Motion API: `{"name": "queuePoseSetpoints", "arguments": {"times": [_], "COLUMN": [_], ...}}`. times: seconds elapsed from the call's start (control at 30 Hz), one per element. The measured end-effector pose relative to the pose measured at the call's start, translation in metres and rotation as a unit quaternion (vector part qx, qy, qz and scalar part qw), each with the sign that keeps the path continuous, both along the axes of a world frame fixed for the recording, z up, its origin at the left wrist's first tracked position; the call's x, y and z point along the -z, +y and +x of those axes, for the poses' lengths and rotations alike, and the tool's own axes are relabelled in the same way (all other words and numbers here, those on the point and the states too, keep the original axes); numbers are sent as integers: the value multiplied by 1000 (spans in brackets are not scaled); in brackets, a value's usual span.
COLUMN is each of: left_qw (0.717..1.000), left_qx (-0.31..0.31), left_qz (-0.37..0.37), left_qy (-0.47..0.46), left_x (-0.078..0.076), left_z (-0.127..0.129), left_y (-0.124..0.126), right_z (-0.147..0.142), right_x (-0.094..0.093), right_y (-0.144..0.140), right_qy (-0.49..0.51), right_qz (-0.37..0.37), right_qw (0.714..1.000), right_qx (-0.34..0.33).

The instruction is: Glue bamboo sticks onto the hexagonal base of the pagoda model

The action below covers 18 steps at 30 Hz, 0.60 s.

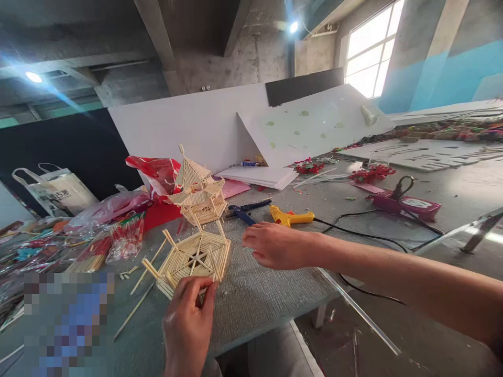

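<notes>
**Hands at the bamboo-stick model**

While the left hand (187, 319) pinches the near edge of the flat hexagonal roof panel of pale bamboo sticks (194, 257), thumb & fingers closed on it, the right hand (275, 245) hovers just right of that panel, fingers loosely curled, holding nothing, not touching it as far as can be seen. The panel lies tilted on the grey textured tabletop (255, 293), near the table's front edge.

Everything else placed rel. to the panel:
- Just behind it, touching or nearly so: a two-tier pagoda tower of the same pale sticks (198, 191), upright w/ a pointed top.
- Left of it: loose single bamboo sticks (135, 309) on the table, & clear plastic packets of red-tipped sticks (118, 241).
- Behind & right: blue-handled pliers (245, 210), then a yellow hot-glue gun (291, 216) w/ a black cord running off to the right.
- Further right, well apart: a magenta flat box (408, 205) w/ a black cable on it.
- Behind the tower: a red-and-white crumpled plastic bag (155, 173) & white foam boards (204, 123) leaning up.
- Far left: a beige tote bag (58, 188).
</notes>
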State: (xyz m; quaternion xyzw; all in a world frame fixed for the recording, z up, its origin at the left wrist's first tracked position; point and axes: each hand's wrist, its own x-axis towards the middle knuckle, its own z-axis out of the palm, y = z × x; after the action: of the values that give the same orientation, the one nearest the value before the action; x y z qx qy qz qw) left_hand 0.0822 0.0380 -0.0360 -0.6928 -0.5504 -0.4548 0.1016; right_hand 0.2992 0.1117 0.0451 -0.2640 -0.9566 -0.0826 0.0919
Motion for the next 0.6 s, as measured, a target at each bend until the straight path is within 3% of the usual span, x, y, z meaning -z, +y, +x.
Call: {"name": "queuePoseSetpoints", "arguments": {"times": [0.37,0.6], "left_qw": [1000,999], "left_qx": [-14,-33], "left_qz": [6,-23], "left_qy": [26,15], "left_x": [0,2], "left_z": [6,6], "left_y": [1,3], "right_z": [-12,-27], "right_x": [17,22], "right_y": [7,4], "right_qy": [-14,12], "right_qz": [-2,-89], "right_qw": [998,993], "right_qx": [-57,-79]}}
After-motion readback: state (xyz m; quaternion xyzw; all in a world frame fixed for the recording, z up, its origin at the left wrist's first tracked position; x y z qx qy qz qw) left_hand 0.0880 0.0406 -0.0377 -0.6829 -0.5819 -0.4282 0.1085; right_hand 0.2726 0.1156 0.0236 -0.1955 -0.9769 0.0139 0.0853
